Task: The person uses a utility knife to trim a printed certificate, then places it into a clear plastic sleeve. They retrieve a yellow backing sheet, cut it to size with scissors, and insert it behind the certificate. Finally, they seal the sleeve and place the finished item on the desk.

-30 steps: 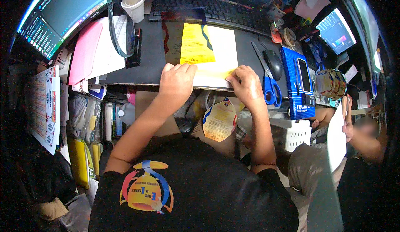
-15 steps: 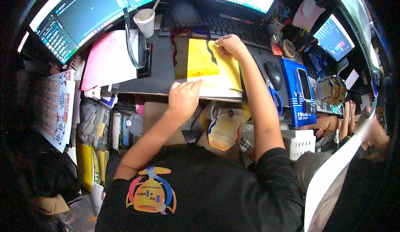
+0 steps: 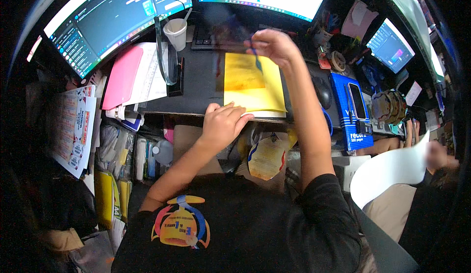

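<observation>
A yellow sheet of paper [image 3: 252, 94] lies on the dark desk in front of me, with a thin strip of white paper [image 3: 267, 114] showing under its near edge. My left hand [image 3: 223, 124] rests at the sheet's near left corner, fingers extended over the edge and thumb stretched to the right. Above the sheet's far edge, my right hand [image 3: 275, 47] is raised with loosely bent fingers apart and nothing visible in them. Dark and blue wavy streaks, like reflections, overlay the sheet and the right fingers.
Behind the paper are a keyboard [image 3: 202, 40] and monitors. A white cup [image 3: 176, 32] and pink folder [image 3: 123, 77] stand left. To the right are a mouse [image 3: 323, 95], blue box [image 3: 339, 109] and phone [image 3: 357, 101]. Another person's hand [image 3: 436, 155] holds curved white paper [image 3: 387, 172].
My right hand has let go of the yellow paper's far edge and risen. The yellow sheet now covers most of the white paper. My left hand has shifted slightly nearer me.
</observation>
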`<action>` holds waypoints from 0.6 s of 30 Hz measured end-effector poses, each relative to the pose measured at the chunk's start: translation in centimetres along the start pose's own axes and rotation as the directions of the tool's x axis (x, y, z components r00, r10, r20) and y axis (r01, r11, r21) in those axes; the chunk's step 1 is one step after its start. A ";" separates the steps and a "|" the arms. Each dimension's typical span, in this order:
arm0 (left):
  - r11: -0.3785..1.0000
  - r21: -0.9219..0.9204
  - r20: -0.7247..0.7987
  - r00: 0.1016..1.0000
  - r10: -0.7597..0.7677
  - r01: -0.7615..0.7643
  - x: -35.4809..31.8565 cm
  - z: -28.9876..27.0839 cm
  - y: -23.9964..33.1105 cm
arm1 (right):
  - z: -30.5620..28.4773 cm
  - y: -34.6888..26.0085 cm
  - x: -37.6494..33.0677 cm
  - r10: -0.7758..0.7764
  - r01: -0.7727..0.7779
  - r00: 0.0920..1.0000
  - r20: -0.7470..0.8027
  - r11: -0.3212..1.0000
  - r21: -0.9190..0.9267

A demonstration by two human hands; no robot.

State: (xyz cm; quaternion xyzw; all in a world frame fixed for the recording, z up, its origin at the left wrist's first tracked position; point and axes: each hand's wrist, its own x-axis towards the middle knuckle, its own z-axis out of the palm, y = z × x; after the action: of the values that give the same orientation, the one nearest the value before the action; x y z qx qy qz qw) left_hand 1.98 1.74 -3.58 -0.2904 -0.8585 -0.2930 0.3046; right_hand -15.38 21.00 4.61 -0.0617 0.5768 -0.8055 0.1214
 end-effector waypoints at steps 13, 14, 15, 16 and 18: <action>-0.091 -0.858 0.498 0.777 -0.384 0.505 6.7 -4.2 -1.7 | -3.9 -1.6 -11.2 -0.167 0.141 0.976 0.140 0.973 0.181; -0.091 -0.847 0.514 0.761 -0.396 0.524 6.7 -4.2 -1.3 | -3.9 -1.4 -11.6 -0.154 0.141 0.983 0.102 0.982 0.124; -0.098 -0.847 0.516 0.764 -0.387 0.523 6.8 -4.2 -1.0 | -3.9 -1.4 -12.0 -0.126 0.127 0.992 -0.011 0.991 0.038; -0.078 -0.833 0.527 0.746 -0.407 0.547 6.8 -4.3 -0.8 | -4.0 -1.3 -12.3 -0.158 0.158 0.987 -0.011 0.987 0.011; -0.038 -0.822 0.530 0.738 -0.417 0.569 6.9 -4.5 -0.5 | -4.0 -1.6 -12.8 -0.199 0.200 0.980 -0.013 0.980 0.013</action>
State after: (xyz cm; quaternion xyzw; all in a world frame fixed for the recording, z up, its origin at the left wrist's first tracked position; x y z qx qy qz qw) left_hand -1.26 0.56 3.95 -0.1027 -0.5316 -0.8310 -0.1278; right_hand -4.20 28.59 5.30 -0.1138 0.5626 -0.8180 0.0372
